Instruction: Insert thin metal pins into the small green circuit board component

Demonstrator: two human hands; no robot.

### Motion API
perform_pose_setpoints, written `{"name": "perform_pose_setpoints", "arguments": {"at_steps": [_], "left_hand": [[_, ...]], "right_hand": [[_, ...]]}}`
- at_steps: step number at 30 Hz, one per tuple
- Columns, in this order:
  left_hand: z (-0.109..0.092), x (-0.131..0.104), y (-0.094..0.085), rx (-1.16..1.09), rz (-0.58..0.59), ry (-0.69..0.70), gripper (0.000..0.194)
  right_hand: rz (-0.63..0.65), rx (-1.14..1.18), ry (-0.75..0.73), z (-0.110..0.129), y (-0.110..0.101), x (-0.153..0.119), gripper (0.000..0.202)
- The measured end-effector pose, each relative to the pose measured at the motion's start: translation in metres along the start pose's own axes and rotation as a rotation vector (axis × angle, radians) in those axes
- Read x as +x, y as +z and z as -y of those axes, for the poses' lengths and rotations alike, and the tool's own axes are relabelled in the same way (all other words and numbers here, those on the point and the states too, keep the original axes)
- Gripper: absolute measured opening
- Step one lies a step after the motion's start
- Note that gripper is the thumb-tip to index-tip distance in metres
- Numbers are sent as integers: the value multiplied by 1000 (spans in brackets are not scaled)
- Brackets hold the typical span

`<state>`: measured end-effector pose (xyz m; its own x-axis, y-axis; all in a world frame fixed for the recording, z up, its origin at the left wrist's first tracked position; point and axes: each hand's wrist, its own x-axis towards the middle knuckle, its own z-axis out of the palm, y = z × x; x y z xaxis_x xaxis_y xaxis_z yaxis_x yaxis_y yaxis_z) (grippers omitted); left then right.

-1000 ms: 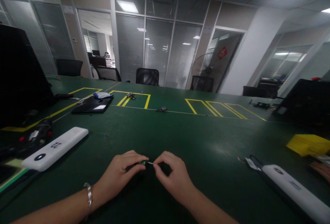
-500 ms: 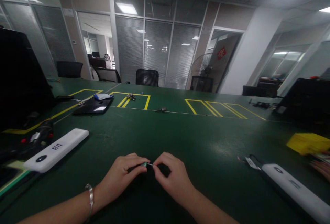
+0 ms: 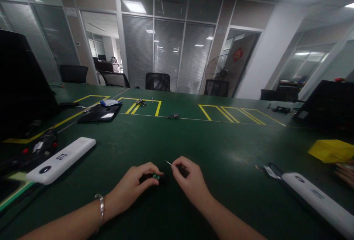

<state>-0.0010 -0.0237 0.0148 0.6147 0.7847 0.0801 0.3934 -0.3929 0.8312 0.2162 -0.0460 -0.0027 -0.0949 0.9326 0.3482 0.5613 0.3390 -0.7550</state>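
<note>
Between the thumb and fingers of my left hand [image 3: 138, 181] is a small green circuit board [image 3: 156, 176]. My right hand [image 3: 189, 177] pinches a thin, light-coloured stick-like piece [image 3: 168, 162], whose tip points up and to the left; its exact kind is too small to tell. The piece and the board are apart, with a small gap between the two hands. Both hands are just above the green table [image 3: 210, 148], near its front.
White numbered oblong devices lie at left [image 3: 62, 160] and right [image 3: 315, 195]. A dark tablet-like slab [image 3: 99, 113] carries a white-and-blue item [image 3: 110, 103]. Small metal parts [image 3: 141, 102] sit farther back. A yellow box [image 3: 330, 150] and part of another person's hand [image 3: 344, 173] are at right.
My right hand has moved slightly right and up, drawing the thin piece away from the board. The board now shows more of its face in my left hand.
</note>
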Motion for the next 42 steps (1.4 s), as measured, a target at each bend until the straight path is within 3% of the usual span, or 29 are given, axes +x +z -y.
{"name": "perform_pose_setpoints", "arguments": {"at_steps": [9, 16, 20, 24, 29, 36, 42], "left_hand": [[5, 2, 3, 143, 108, 196, 19], [5, 2, 4, 199, 47, 207, 20], [-4, -5, 3, 366, 11, 163, 20], [-12, -11, 8, 503, 82, 108, 46], [-6, -10, 15, 442, 99, 139, 17], [-5, -9, 11, 254, 70, 170, 26], [-10, -9, 11, 242, 39, 113, 29]], "right_hand": [[7, -10, -8, 1, 1, -1, 11], [45, -63, -27, 3, -1, -1, 9], [120, -88, -73, 7, -2, -2, 9], [237, -135, -170, 13, -1, -7, 17], [356, -218, -211, 20, 0, -11, 23], [363, -221, -174, 20, -2, -10, 29], [348, -226, -147, 18, -2, -9, 24]]}}
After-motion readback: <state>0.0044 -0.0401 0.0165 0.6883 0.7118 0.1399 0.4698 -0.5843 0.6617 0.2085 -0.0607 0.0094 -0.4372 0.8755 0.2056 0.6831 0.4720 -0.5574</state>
